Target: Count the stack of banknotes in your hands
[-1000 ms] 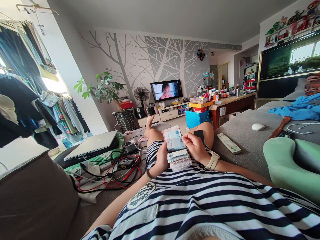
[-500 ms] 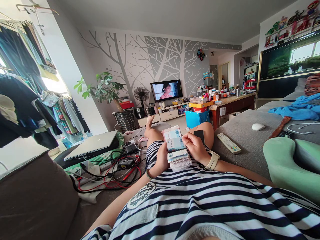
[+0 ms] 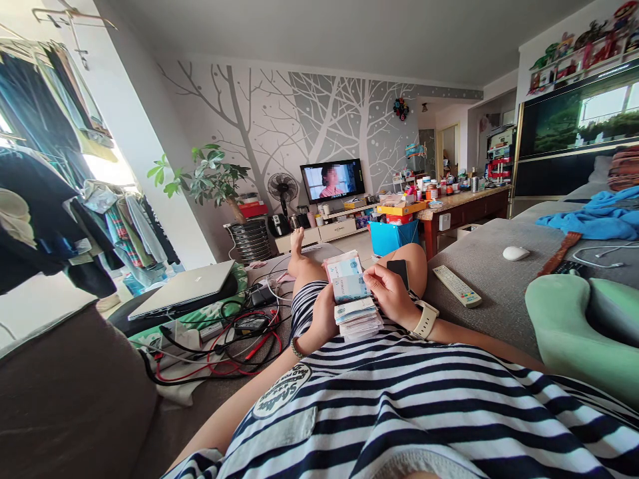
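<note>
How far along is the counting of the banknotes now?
Done, it seems: a fanned pile lies on the striped shirt. In hand: the left hand holds an upright bundle, and the right hand pinches its front note. Left: that bundle, which looks thick.

— We've got the notes over the lap: a thick, pale wad, edges fanned unevenly.
— And the top few stand up, bluish faces toward us, bent away from the rest.
— Yes, we see the left hand cradling the wad, the right hand pinching the raised ones.
</note>
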Demonstrator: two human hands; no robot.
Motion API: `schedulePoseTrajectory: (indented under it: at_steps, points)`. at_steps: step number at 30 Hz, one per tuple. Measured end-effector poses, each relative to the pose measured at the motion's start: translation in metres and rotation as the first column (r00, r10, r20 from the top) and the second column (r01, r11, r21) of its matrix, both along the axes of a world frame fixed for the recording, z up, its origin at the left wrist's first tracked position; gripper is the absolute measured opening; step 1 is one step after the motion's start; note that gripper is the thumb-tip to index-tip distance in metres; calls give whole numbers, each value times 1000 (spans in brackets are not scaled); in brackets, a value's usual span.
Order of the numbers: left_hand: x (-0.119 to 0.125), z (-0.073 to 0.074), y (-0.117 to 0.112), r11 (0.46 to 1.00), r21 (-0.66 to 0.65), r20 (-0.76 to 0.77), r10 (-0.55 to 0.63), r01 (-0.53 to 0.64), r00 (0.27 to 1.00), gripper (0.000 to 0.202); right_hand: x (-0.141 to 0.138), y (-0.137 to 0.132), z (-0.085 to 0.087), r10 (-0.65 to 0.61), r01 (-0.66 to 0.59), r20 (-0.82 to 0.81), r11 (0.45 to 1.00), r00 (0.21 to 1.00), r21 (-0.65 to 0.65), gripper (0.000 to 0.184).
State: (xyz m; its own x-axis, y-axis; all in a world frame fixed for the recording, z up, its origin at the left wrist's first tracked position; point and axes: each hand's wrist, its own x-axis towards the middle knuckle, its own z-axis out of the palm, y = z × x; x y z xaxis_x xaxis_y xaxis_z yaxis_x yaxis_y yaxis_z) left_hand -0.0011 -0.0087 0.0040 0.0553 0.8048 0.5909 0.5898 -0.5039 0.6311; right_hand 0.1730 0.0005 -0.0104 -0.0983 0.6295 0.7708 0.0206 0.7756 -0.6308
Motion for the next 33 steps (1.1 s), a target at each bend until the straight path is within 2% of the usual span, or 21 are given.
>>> schedulePoseTrajectory:
  at_steps: [33]
  points:
    - [-1,-2,3,1000,-3,7,-13,13,1000,17,0,-1,0,-8,8,4,1000,1000,3,28]
